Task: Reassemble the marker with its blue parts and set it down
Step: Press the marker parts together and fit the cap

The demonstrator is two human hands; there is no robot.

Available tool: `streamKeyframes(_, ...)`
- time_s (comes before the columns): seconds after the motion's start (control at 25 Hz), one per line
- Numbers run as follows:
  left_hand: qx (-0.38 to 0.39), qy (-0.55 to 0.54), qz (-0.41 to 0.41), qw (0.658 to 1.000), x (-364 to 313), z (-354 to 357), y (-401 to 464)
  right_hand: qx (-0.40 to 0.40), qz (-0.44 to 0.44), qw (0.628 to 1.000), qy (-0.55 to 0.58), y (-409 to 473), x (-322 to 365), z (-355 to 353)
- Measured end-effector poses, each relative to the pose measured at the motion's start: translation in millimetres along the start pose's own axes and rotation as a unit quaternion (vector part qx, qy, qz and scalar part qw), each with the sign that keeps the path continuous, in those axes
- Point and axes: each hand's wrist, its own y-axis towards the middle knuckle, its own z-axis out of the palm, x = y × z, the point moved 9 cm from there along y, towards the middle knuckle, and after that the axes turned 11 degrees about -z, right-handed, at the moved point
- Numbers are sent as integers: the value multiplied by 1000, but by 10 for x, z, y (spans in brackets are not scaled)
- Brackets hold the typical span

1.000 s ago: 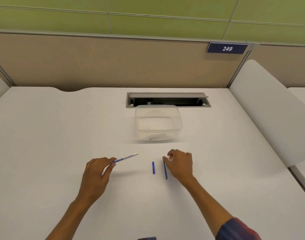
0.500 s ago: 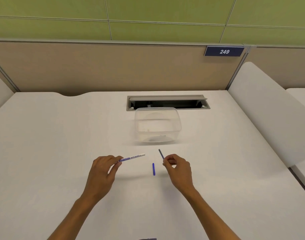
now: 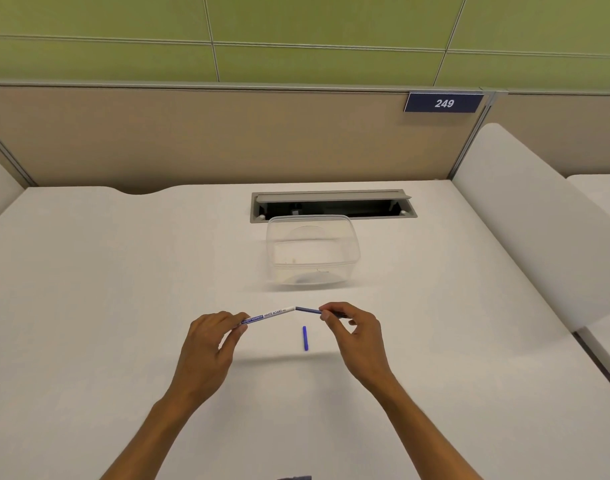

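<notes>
The left hand pinched the white, blue-lettered marker barrel above the white worktop. The right hand pinched a thin blue rod, its tip meeting the barrel's open end. A short blue cap lay on the worktop between the hands, near a clear plastic tub.

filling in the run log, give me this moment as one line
left hand grips marker barrel | right hand pinches blue rod at barrel's open end | blue cap on table
</notes>
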Motion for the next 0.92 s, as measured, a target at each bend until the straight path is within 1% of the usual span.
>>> streamKeyframes(0.16, 2, 0, 5, 1000, -13, -3, 2, 8, -11, 1000, -3, 4, 30, -2)
streamKeyframes(0.32, 6, -4, 10, 1000, -35, -2, -12, -10, -17, 1000, -3, 18, 29, -25)
streamKeyframes(0.56, 10, -3, 16, 1000, -71, -3, -18, 23, -27, 999, -13, 27, 47, 4)
streamKeyframes(0.68, 24, -1, 25, 999, -106, 45, -31, 21, -12, 999, 26, 55, 47, 11)
streamKeyframes(0.8, 32, -9, 17, 999, -127, 95, -42, 16, -8, 997, 71, 60, 69, 71)
streamKeyframes(0.92, 54, -20, -5, 998, -97, 159, -68, -20, -3, 995, 100, 43, 85, 102)
